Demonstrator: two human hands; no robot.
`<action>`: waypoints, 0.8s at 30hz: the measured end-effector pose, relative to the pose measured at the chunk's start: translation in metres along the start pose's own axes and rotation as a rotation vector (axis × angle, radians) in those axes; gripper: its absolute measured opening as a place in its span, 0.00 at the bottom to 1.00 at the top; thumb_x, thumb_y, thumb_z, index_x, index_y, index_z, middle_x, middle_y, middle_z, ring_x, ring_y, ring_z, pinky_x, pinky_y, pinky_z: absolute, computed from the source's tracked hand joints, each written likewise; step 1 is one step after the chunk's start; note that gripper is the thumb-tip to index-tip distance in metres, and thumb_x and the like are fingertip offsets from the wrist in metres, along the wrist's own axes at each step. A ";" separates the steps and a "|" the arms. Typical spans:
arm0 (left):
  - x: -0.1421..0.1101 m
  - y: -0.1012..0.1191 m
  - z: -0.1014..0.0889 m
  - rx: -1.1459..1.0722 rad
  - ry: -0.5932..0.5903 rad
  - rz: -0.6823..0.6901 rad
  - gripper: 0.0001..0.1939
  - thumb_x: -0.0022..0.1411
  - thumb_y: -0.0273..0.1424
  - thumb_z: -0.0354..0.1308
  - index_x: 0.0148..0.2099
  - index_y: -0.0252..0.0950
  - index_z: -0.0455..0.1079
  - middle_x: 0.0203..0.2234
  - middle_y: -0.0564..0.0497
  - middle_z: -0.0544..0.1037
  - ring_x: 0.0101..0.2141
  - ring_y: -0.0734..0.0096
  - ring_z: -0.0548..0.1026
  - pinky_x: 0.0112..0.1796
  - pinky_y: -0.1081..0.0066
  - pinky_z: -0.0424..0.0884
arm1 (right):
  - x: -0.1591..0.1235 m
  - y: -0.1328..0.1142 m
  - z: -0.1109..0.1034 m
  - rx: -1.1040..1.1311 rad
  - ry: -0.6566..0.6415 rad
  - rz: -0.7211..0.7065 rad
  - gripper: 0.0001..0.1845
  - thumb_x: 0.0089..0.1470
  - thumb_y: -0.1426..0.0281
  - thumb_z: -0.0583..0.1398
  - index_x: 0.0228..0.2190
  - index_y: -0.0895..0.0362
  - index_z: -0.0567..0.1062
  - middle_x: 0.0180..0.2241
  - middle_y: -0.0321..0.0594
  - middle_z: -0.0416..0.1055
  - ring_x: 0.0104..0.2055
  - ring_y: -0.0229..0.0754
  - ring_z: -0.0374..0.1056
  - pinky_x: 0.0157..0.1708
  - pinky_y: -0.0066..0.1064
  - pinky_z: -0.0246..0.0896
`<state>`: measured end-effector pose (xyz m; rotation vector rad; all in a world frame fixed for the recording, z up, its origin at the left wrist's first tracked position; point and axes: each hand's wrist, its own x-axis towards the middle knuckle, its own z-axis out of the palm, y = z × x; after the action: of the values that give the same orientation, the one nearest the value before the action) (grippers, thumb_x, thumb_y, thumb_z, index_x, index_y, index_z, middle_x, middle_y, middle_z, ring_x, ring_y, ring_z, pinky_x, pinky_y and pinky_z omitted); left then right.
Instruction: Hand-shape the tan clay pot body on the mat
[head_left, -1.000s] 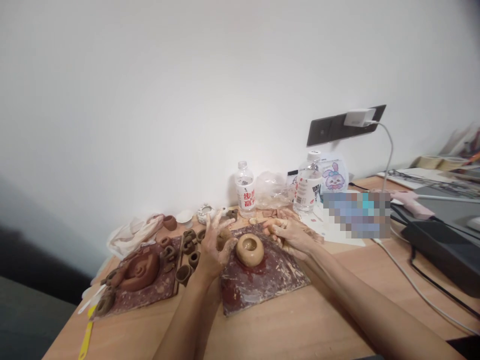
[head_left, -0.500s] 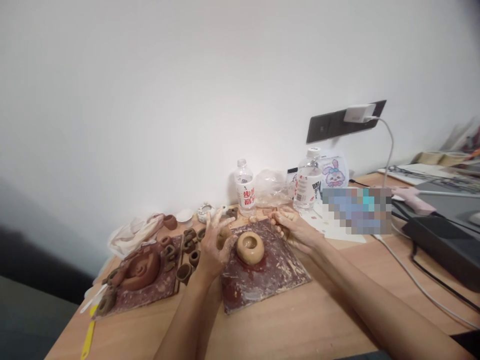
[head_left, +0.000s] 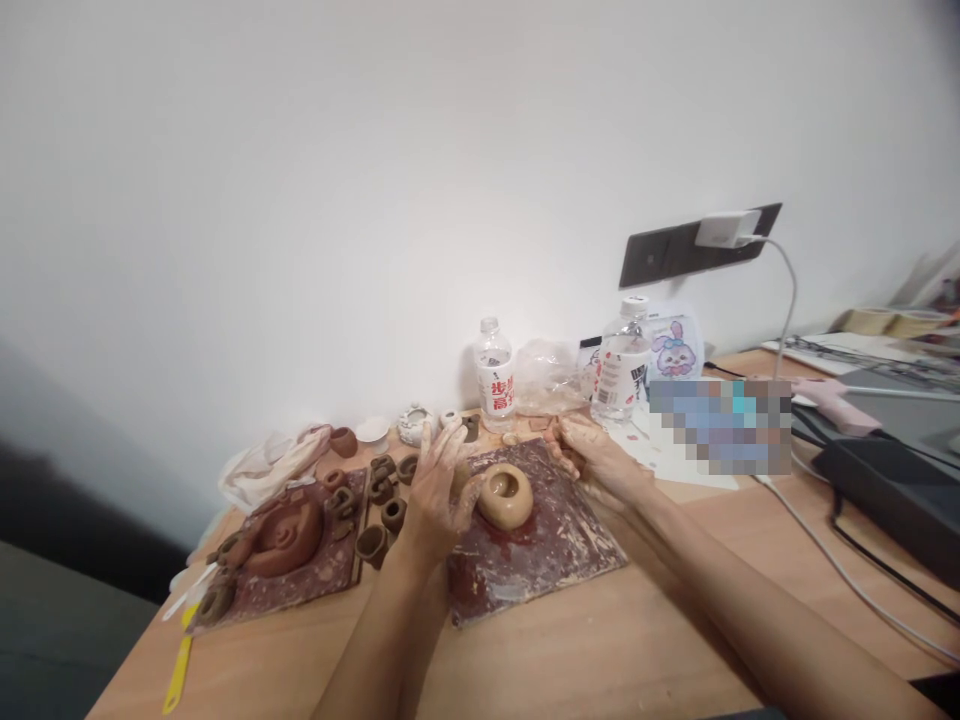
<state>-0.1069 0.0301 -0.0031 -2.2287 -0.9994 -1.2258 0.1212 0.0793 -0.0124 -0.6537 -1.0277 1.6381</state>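
Note:
A tan clay ring (head_left: 505, 496) with a hollow centre sits on a clay-smeared board (head_left: 551, 570). My left hand (head_left: 439, 490) is just left of the ring, with its fingers raised and a small clay lump (head_left: 460, 478) against them. The lump is partly hidden by my fingers. My right hand (head_left: 589, 458) rests palm down on the board's far corner, right of the ring, and is smeared with pale clay. It holds nothing that I can see.
To the left, a second stained board (head_left: 330, 570) bears a brown clay spiral (head_left: 285, 535), with several small clay cups (head_left: 379, 490) along its edge. Water bottles (head_left: 494, 377), a plastic bag (head_left: 547, 378), a crumpled cloth (head_left: 274, 465) and a pink glue gun (head_left: 836, 403) stand about the wooden table.
My left hand has moved right, closer to the ring, and its fingers have drawn together around the lump. My right fingers have curled in slightly.

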 end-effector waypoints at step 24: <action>0.000 0.004 0.000 0.019 0.058 0.011 0.17 0.63 0.26 0.53 0.54 0.29 0.65 0.54 0.34 0.72 0.61 0.49 0.62 0.58 0.45 0.63 | -0.002 0.005 0.002 0.035 0.008 -0.001 0.20 0.37 0.59 0.73 0.23 0.58 0.72 0.20 0.33 0.67 0.20 0.30 0.59 0.16 0.19 0.54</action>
<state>-0.1038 0.0275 -0.0026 -2.1682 -0.9720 -1.2633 0.1178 0.0761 -0.0157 -0.6355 -0.9911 1.6480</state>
